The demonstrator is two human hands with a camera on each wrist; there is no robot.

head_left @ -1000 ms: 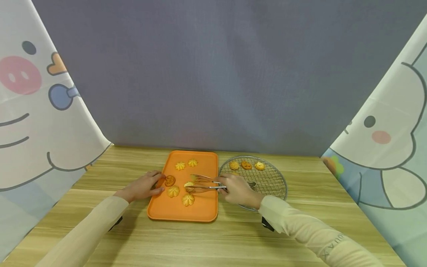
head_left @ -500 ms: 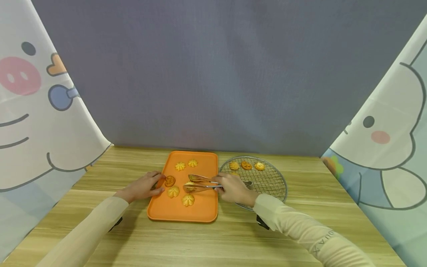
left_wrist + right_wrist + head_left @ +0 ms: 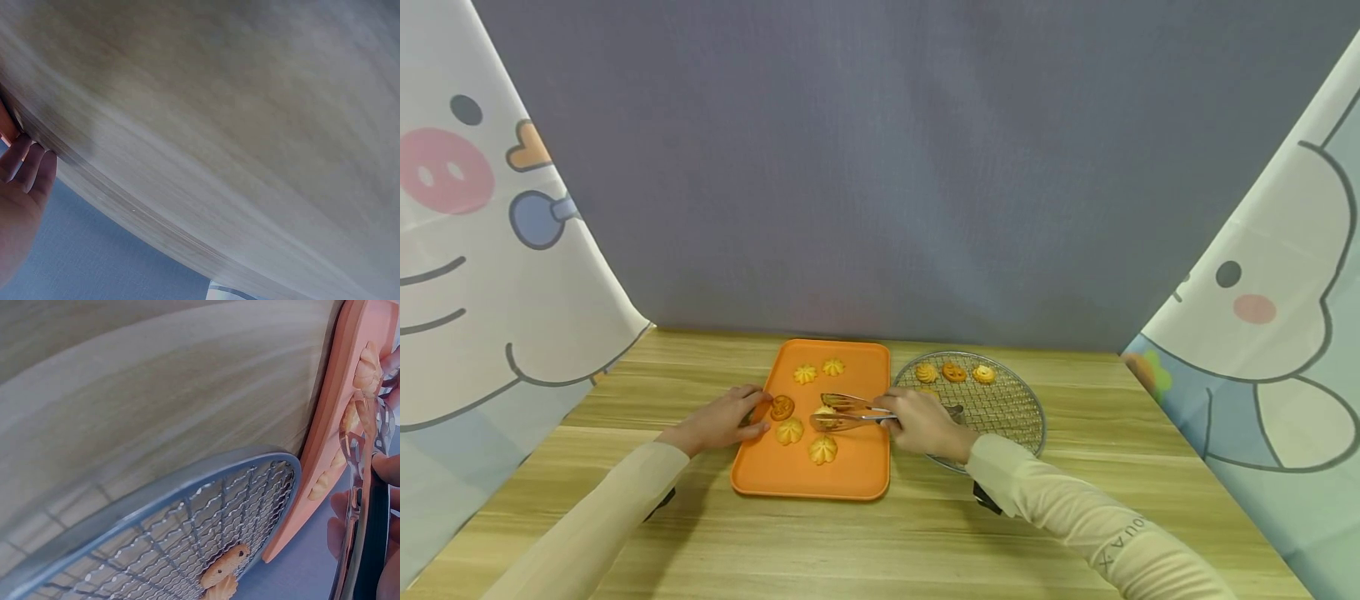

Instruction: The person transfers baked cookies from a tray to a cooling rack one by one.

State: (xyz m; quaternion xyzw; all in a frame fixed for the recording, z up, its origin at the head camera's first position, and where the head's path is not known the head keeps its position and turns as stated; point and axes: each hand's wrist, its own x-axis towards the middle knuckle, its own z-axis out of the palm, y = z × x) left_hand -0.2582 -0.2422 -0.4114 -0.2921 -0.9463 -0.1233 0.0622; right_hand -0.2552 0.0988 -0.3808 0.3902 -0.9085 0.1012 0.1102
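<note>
cream sleeves (image 3: 1037, 479) slant inward from both near corners, above the wood-grain tabletop (image 3: 700, 550). next is the front rim of the orange tray (image 3: 850, 490), with a piped rosette cookie (image 3: 823, 450) well inside it.

the left hand (image 3: 722, 417) rests at the tray's left edge, thumb parted from the fingers, which lie side by side and fairly straight; whether they press on the rim, i cannot tell. the right hand (image 3: 921, 423) reaches to the tray's right edge, thumb and fingers curled around the slotted metal tongs (image 3: 874, 417), which point left, nearly level.

the tong heads stand at either side of a paler piped cookie (image 3: 825, 412) in the middle of the tray; whether they pinch it is too small to see. it should be light, dry and brittle, its ridges giving some grip, so a soft, even squeeze low on its sides suits it best; hard pressure could crumble it.

farther back on the tray are two small star-shaped cookies (image 3: 806, 373). to the right, the round wire rack (image 3: 1011, 408) bears more cookies (image 3: 954, 372) toward its far rim. a grey curtain (image 3: 880, 167) hangs behind.
</note>
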